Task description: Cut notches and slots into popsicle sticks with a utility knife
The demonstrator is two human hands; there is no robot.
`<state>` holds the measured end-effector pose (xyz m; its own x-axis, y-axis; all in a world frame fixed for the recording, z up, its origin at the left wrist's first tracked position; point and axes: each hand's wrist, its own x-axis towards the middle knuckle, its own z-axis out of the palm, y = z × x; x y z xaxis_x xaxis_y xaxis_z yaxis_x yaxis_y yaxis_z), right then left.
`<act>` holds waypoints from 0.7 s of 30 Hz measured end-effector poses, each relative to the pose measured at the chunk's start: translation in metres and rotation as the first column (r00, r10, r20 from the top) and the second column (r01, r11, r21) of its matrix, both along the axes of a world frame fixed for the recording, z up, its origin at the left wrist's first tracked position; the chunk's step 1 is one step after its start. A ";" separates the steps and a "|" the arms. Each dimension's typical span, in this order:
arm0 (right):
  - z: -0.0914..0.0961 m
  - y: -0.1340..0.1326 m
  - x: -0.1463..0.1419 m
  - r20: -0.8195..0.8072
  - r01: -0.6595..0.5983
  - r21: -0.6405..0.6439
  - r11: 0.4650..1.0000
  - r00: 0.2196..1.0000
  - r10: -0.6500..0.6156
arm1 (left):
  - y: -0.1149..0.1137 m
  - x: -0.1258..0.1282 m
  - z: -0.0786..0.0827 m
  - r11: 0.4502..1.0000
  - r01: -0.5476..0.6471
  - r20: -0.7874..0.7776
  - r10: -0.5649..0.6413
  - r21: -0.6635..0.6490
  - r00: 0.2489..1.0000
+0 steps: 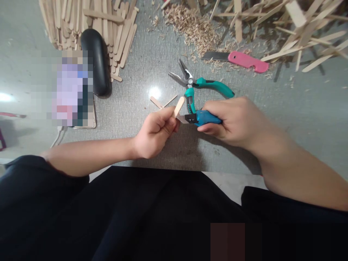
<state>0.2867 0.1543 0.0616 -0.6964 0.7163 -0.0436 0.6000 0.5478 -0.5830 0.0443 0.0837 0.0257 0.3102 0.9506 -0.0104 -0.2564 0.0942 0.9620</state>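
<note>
My left hand (156, 132) is closed on a wooden popsicle stick (179, 106), whose rounded end sticks up past the fingers. A blue utility knife (208, 117) is gripped in my right hand (233, 119). Its short blade points left and meets the stick close to my left fingertips; the exact contact is partly hidden. Just beyond my hands lie teal-handled needle-nose pliers (190, 82), jaws spread, one handle running down beside the knife. Behind my left hand rest a loose stick piece (156, 102) and a thin sliver (170, 100).
Popsicle sticks (119, 43) are piled at the back left near a black case (95, 63) and a blurred phone-like object (72, 90) with a cable. Wood shavings (194, 30), a pink-handled knife (247, 61) and scattered sticks (296, 47) lie at the back right.
</note>
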 end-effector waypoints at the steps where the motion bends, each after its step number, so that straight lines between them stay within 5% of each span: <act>1: 0.001 0.000 0.000 0.001 -0.010 -0.010 1.000 1.000 0.010 | 0.000 -0.001 -0.001 0.999 -0.006 -0.012 0.006 0.047 1.000; 7: 0.003 -0.006 -0.005 -0.004 -0.016 -0.077 0.997 1.000 0.016 | 0.003 -0.003 0.000 0.943 0.040 -0.129 0.002 0.330 0.992; 14: 0.005 -0.005 -0.003 -0.094 -0.009 -0.031 0.999 0.996 0.006 | 0.010 0.002 0.001 0.995 0.095 0.308 -0.087 -0.012 0.947; 21: 0.004 0.004 0.001 -0.079 0.045 0.149 0.988 0.996 -0.034 | 0.018 0.002 0.002 0.998 0.016 0.285 0.003 -0.064 0.959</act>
